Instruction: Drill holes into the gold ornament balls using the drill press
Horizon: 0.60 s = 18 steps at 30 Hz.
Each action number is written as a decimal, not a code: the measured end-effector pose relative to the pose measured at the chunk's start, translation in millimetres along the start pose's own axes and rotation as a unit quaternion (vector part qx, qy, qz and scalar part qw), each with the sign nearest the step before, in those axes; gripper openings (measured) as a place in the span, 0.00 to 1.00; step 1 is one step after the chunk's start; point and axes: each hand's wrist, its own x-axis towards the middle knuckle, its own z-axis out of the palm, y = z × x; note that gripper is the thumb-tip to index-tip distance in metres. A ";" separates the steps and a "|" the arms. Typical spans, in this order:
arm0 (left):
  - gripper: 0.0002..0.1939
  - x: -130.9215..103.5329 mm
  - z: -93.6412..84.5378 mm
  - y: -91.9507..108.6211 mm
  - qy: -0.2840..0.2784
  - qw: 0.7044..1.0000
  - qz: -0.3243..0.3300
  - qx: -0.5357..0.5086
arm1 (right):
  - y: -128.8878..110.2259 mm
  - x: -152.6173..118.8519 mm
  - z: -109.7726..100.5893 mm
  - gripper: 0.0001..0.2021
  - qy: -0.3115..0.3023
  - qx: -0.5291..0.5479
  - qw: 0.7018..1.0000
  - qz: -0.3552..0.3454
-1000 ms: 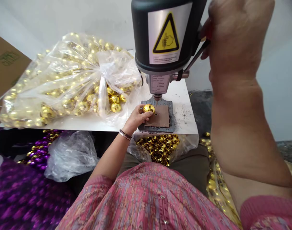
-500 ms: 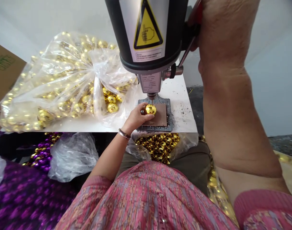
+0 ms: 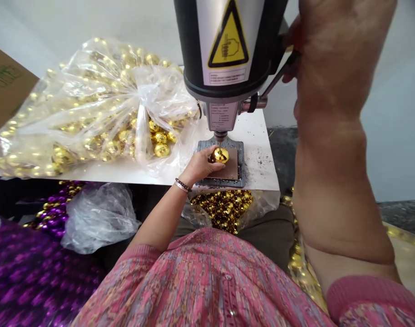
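Note:
A gold faceted ball (image 3: 221, 156) rests on a brown board (image 3: 232, 170) under the drill press. My left hand (image 3: 201, 164) grips it from the left between thumb and fingers. Directly over the ball is the thin drill bit (image 3: 220, 145), its tip at or very near the top; I cannot tell if it has gone in. At the upper right, my right hand (image 3: 325, 50) is closed around the drill press lever (image 3: 278, 81), with a red part showing by the fingers. Most of that grip is hidden behind the hand and wrist. The drill press (image 3: 224, 91) fills the top middle.
A clear plastic bag (image 3: 101, 109) of gold balls covers the table's left side. Dark shavings (image 3: 262, 160) lie right of the grey base (image 3: 241, 159). Below the table edge, an open bag holds gold pieces (image 3: 224, 206). Purple shiny material (image 3: 30, 277) and a cardboard box (image 3: 10, 91) are left.
My left hand has shifted the gold ball slightly right on the board, under the bit. The lever has tilted a little, with my right hand still on it. The view has shifted slightly.

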 end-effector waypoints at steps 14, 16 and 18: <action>0.37 -0.7 4.0 -1.9 0.008 1.000 0.000 0.028 | 7.1 -100.2 -23.3 0.08 0.032 -0.111 0.985 -0.129; 0.37 -0.4 4.5 -4.0 0.008 1.000 0.008 0.024 | 12.4 -103.7 -22.9 0.07 0.036 -0.109 0.983 -0.144; 0.36 0.0 5.1 -5.7 0.010 1.000 0.011 0.020 | 16.1 -106.9 -22.7 0.07 0.040 -0.110 0.981 -0.158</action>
